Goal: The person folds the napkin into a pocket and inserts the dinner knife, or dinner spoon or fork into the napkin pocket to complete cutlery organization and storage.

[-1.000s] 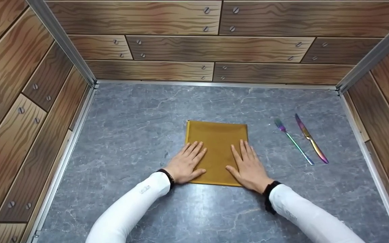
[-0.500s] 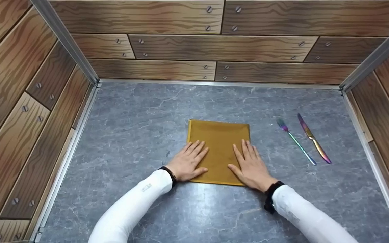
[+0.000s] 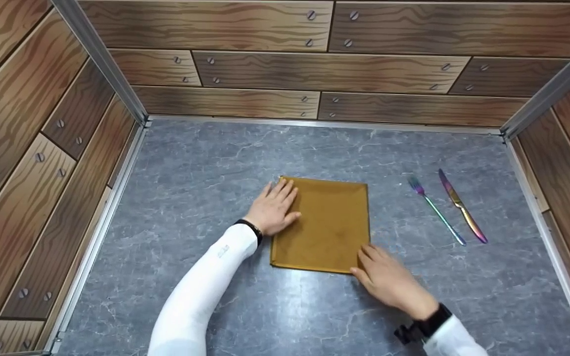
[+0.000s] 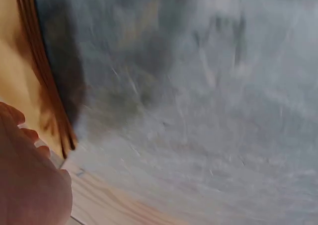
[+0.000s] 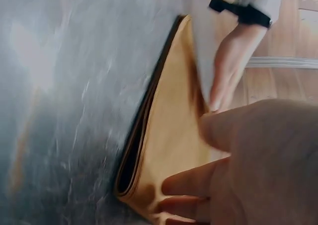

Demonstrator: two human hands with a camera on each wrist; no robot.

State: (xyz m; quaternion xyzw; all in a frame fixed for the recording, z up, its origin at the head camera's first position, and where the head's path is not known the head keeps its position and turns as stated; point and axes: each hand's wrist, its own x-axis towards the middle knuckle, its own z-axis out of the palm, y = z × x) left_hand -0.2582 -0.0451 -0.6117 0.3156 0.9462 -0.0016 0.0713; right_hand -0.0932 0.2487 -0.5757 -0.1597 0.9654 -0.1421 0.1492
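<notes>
A mustard-yellow folded cloth lies as a neat rectangle on the grey marbled surface. Its stacked layers show along one edge in the right wrist view, where the cloth is seen from low down. On its far left part rests my left hand, fingers spread and pointing away. In the left wrist view that hand lies beside the cloth's layered edge. My right hand touches the near right corner with its fingertips. Seen from the right wrist, thumb and fingers stand apart over the cloth.
To the right of the cloth lie a rainbow-coloured fork and a matching knife, side by side and slanted. Wood-patterned walls with metal strips border the surface at the back and both sides.
My left hand has slid away from me along the cloth's left side. My right hand has drawn back toward the near right corner. The cloth lies in nearly the same place.
</notes>
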